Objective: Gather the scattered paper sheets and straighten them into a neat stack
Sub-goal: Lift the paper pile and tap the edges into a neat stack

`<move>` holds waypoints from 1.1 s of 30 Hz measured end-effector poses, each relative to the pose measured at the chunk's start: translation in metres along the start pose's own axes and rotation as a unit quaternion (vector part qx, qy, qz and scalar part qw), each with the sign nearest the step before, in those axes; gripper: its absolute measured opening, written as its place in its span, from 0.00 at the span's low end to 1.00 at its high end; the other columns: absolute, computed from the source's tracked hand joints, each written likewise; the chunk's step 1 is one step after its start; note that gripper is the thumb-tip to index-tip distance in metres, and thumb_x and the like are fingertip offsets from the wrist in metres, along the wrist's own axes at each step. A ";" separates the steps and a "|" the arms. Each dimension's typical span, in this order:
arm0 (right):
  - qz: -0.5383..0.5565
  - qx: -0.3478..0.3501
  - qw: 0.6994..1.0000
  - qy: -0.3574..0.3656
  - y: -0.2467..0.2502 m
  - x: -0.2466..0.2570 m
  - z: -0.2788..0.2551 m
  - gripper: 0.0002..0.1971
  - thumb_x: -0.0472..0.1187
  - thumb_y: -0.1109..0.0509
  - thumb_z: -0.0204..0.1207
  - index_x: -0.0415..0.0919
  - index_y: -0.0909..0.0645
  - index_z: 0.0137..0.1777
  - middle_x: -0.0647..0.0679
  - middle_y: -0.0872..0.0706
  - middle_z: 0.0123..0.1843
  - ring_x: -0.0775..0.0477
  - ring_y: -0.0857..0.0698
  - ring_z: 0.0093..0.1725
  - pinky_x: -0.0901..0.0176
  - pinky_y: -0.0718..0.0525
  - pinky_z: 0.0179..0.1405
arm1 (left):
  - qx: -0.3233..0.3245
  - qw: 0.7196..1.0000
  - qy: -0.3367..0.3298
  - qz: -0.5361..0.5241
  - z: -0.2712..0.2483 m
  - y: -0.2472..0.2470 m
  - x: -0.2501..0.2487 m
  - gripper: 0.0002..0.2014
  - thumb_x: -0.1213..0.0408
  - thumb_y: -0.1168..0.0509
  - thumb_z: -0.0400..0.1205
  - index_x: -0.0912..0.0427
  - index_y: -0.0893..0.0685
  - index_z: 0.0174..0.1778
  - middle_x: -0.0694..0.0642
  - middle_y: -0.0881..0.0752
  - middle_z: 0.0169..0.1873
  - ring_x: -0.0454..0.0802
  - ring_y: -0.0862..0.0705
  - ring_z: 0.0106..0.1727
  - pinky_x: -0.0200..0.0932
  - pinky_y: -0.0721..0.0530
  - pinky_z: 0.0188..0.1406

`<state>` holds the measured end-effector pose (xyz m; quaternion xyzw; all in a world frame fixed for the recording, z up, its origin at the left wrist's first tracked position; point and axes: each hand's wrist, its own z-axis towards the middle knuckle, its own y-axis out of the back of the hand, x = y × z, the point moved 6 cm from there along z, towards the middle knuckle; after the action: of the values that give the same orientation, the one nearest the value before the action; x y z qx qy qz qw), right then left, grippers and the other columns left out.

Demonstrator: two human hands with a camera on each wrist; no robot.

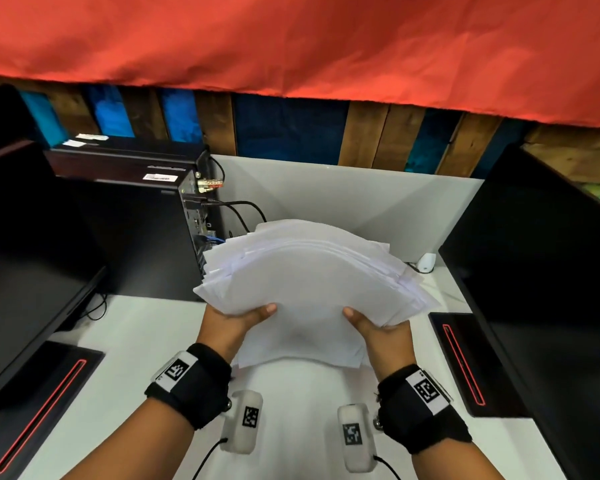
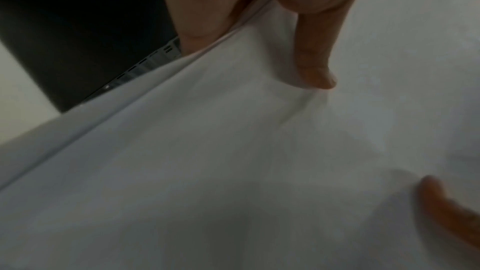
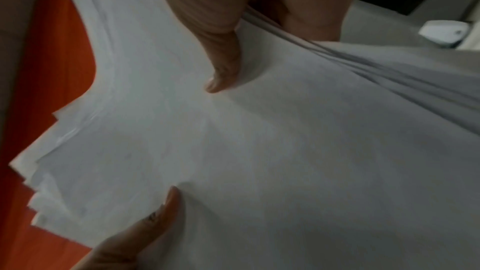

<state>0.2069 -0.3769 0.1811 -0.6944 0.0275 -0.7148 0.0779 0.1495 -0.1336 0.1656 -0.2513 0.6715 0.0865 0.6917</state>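
1. Paper sheets (image 1: 312,289): one loose bundle, held in the air above the white desk (image 1: 125,341), between the computer tower (image 1: 146,237) on the left and a dark monitor (image 1: 541,289) on the right. No stray sheets are visible on the desk.
2. Left hand (image 1: 236,323): grips the bundle's left edge, thumb pressed on the top sheet, fingers hidden underneath. The left wrist view shows the thumb (image 2: 314,65) dimpling the top sheet.
3. Right hand (image 1: 374,327): grips the right edge in the same way, thumb on top. The right wrist view shows its thumb (image 3: 223,65) on the top sheet and several sheet edges bunched in the grip.
4. Alignment: poor. Sheets are fanned; staggered corners project at the far left and right, and the bundle arches upward between the hands.
5. Task status (judgement): gathering appears complete; squaring the edges remains.
6. Risk, slippage: only the near part of the bundle is clamped. Fanned outer sheets, particularly on the right, may slide free if either thumb relaxes.
7. Risk, creasing: excess thumb pressure or further inward squeezing deepens the arch and may fold the top sheets.
8. Risk, snagging: the cables (image 1: 243,209) behind the tower lie close to the bundle's far left corners; a forward motion could catch them.
9. Risk, jamming: tapping edges on the desk under a tight grip may buckle projecting sheets rather than seat them.
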 end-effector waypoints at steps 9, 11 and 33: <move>-0.184 -0.119 0.931 0.291 -0.001 0.043 -0.024 0.50 0.29 0.20 0.64 0.74 0.42 0.72 0.57 0.35 0.73 0.62 0.34 0.76 0.53 0.28 0.76 | 0.034 0.999 0.037 -0.002 -0.001 0.002 0.004 0.24 0.84 0.24 0.63 0.61 0.14 0.52 0.51 0.06 0.40 0.45 0.08 0.41 0.36 0.12 0.35; -0.261 -0.109 0.884 0.373 -0.005 0.050 -0.031 0.42 0.32 0.21 0.67 0.67 0.36 0.72 0.43 0.39 0.73 0.62 0.40 0.79 0.72 0.34 0.75 | 0.041 0.999 0.034 0.006 -0.002 0.002 0.006 0.26 0.83 0.23 0.62 0.56 0.14 0.52 0.50 0.06 0.42 0.44 0.08 0.43 0.36 0.10 0.40; -0.295 -0.086 0.890 0.337 -0.006 0.064 -0.031 0.15 0.38 0.23 0.68 0.45 0.14 0.55 0.38 0.33 0.70 0.71 0.35 0.72 0.83 0.35 0.66 | 0.098 0.994 0.046 -0.008 -0.005 0.003 0.016 0.41 0.58 0.13 0.42 0.53 0.14 0.54 0.55 0.08 0.51 0.48 0.09 0.52 0.38 0.11 0.44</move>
<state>0.1742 -0.3830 0.2444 -0.3922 -0.0932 -0.8906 -0.2104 0.1455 -0.1368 0.1499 -0.1916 0.7058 0.0029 0.6820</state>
